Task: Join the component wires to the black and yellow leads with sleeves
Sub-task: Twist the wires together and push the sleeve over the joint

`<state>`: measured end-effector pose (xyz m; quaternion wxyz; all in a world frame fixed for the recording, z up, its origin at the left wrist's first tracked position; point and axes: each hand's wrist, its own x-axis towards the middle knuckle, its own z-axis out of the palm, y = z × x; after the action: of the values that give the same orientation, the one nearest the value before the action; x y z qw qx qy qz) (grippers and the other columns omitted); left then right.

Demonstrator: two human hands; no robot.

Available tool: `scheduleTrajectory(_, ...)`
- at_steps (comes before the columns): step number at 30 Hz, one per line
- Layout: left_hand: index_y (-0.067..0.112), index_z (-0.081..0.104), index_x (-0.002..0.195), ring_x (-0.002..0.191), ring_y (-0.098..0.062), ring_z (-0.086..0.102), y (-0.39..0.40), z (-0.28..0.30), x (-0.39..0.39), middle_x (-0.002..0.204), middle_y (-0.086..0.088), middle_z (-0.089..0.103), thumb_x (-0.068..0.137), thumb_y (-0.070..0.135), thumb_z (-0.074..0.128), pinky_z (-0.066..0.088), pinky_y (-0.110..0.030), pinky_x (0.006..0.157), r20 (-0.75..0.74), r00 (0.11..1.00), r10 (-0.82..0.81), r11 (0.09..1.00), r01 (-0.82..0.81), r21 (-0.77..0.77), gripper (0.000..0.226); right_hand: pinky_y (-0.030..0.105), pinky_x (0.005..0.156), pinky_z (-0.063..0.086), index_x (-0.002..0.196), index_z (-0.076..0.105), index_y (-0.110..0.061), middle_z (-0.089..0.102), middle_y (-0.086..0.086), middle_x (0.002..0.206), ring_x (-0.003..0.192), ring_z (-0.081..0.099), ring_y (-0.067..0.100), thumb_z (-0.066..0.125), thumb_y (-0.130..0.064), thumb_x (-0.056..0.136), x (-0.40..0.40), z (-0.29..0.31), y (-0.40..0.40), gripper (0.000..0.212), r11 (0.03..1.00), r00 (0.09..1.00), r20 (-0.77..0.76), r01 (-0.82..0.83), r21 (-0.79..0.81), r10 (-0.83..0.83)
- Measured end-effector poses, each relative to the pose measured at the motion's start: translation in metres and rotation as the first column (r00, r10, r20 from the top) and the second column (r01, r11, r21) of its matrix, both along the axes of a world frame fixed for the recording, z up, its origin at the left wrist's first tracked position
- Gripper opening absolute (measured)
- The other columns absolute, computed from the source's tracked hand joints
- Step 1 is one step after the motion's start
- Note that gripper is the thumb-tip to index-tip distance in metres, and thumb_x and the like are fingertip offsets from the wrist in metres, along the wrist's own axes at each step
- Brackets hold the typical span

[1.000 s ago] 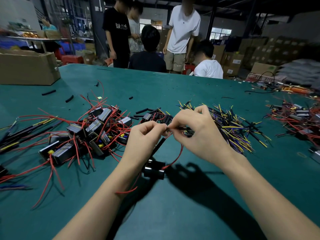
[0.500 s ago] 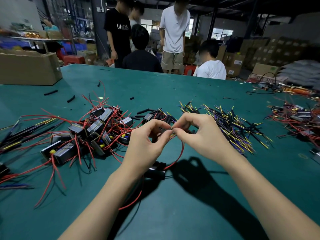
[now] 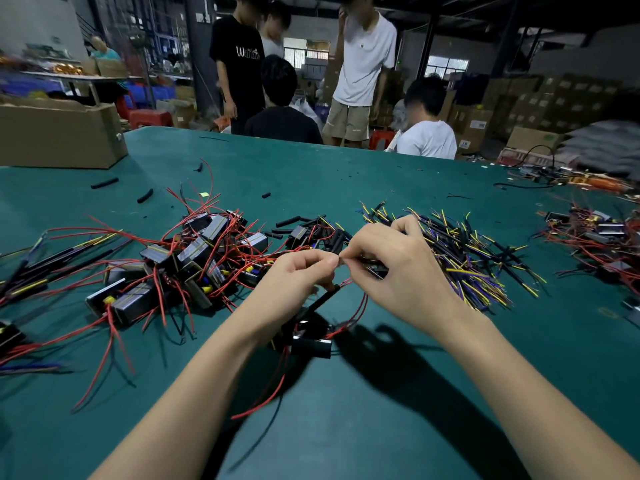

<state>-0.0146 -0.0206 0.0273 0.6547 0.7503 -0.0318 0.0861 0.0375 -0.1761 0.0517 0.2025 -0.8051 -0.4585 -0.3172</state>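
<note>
Component wires (image 3: 358, 308) pinched between left hand (image 3: 298, 275) and right hand (image 3: 391, 268).

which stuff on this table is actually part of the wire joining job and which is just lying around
Part of the job:
- left hand and right hand, pinching wire ends together
- black component with red wires, below the hands
- pile of black and yellow leads
- loose black sleeves

Lying about:
- cardboard box
- far-right heap of components

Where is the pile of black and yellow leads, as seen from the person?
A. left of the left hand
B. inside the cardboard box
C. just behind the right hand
C: the black and yellow leads lie fanned on the green table just beyond the right hand.
</note>
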Motion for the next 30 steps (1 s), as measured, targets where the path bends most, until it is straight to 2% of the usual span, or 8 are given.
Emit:
scheduleTrajectory(3, 0.017, 0.064, 0.086, 0.077, -0.004, 0.055, 0.002, 0.0, -0.001, 0.08, 0.007, 0.063, 0.093, 0.016, 0.059, 0.04, -0.018, 0.079, 0.135, 0.991, 0.018, 0.994, -0.033, 0.107, 0.009, 0.035, 0.075, 0.041, 0.075, 0.066, -0.016, 0.063, -0.008, 0.068, 0.063, 0.055, 0.012, 0.067, -0.007, 0.081, -0.001, 0.006, -0.001, 0.011, 0.993, 0.942, -0.325, -0.05, 0.103, 0.081)
scheduleTrajectory(6, 0.017, 0.064, 0.084, 0.076, 0.002, 0.057, 0.0, -0.002, -0.002, 0.08, 0.011, 0.064, 0.084, 0.013, 0.07, 0.038, -0.007, 0.075, 0.412, 0.906, 0.101, 0.905, -0.255, 0.339, 0.007, 0.025, 0.065, 0.047, 0.072, 0.067, -0.017, 0.067, -0.002, 0.066, 0.061, 0.057, 0.013, 0.067, -0.001, 0.08, -0.002, 0.012, -0.002, 0.019, 0.975, 0.832, -0.53, -0.057, 0.214, 0.165)
scheduleTrajectory(12, 0.018, 0.066, 0.083, 0.075, -0.004, 0.055, 0.001, 0.001, -0.006, 0.075, 0.014, 0.058, 0.087, 0.026, 0.063, 0.044, -0.039, 0.075, 0.591, 0.805, 0.041, 0.767, -0.405, 0.498, 0.009, 0.02, 0.063, 0.046, 0.073, 0.07, -0.011, 0.068, -0.002, 0.067, 0.06, 0.055, 0.003, 0.067, 0.0, 0.081, 0.0, 0.015, -0.005, 0.013, 0.973, 0.729, -0.658, -0.048, 0.226, 0.189)
scheduleTrajectory(18, 0.017, 0.062, 0.083, 0.072, -0.009, 0.053, -0.002, 0.003, -0.009, 0.075, 0.014, 0.052, 0.089, 0.026, 0.056, 0.04, -0.038, 0.076, 0.632, 0.774, 0.033, 0.614, -0.515, 0.599, 0.013, 0.023, 0.062, 0.047, 0.072, 0.069, -0.011, 0.068, -0.002, 0.066, 0.061, 0.055, 0.005, 0.067, 0.0, 0.08, -0.002, 0.014, -0.005, 0.014, 0.971, 0.718, -0.668, -0.049, 0.233, 0.197)
scheduleTrajectory(20, 0.015, 0.061, 0.081, 0.072, -0.012, 0.055, -0.005, 0.003, -0.009, 0.075, 0.011, 0.056, 0.087, 0.024, 0.056, 0.041, -0.038, 0.076, 0.609, 0.79, 0.068, 0.649, -0.499, 0.574, 0.012, 0.029, 0.064, 0.048, 0.073, 0.068, -0.009, 0.069, 0.005, 0.069, 0.063, 0.056, 0.009, 0.066, 0.0, 0.081, -0.003, 0.014, -0.004, 0.013, 0.972, 0.724, -0.659, -0.065, 0.227, 0.203)
scheduleTrajectory(24, 0.015, 0.06, 0.073, 0.064, -0.005, 0.052, -0.013, 0.004, -0.008, 0.067, 0.009, 0.058, 0.087, 0.011, 0.059, 0.041, -0.02, 0.067, 0.462, 0.867, 0.188, 0.868, -0.367, 0.335, 0.014, 0.028, 0.065, 0.046, 0.073, 0.067, -0.009, 0.067, 0.004, 0.068, 0.063, 0.056, 0.019, 0.065, 0.001, 0.08, -0.004, 0.012, -0.004, 0.012, 0.974, 0.789, -0.581, -0.098, 0.203, 0.201)
scheduleTrajectory(26, 0.015, 0.06, 0.07, 0.056, 0.001, 0.047, -0.012, 0.007, -0.007, 0.061, 0.009, 0.055, 0.087, 0.006, 0.059, 0.036, -0.012, 0.058, 0.312, 0.927, 0.207, 0.931, -0.284, 0.229, 0.019, 0.024, 0.066, 0.044, 0.073, 0.067, -0.009, 0.064, -0.002, 0.064, 0.061, 0.055, 0.014, 0.066, 0.0, 0.08, -0.004, 0.012, -0.004, 0.012, 0.98, 0.846, -0.503, -0.107, 0.166, 0.177)
scheduleTrajectory(30, 0.021, 0.062, 0.061, 0.055, 0.003, 0.054, -0.004, 0.012, -0.002, 0.059, 0.01, 0.057, 0.085, 0.01, 0.057, 0.039, -0.01, 0.058, -0.032, 0.987, 0.156, 0.988, -0.156, 0.006, 0.027, 0.04, 0.079, 0.038, 0.075, 0.066, -0.016, 0.059, -0.016, 0.069, 0.063, 0.049, 0.001, 0.065, -0.009, 0.08, -0.006, 0.008, -0.002, 0.008, 0.997, 0.971, -0.229, -0.071, 0.014, 0.072)
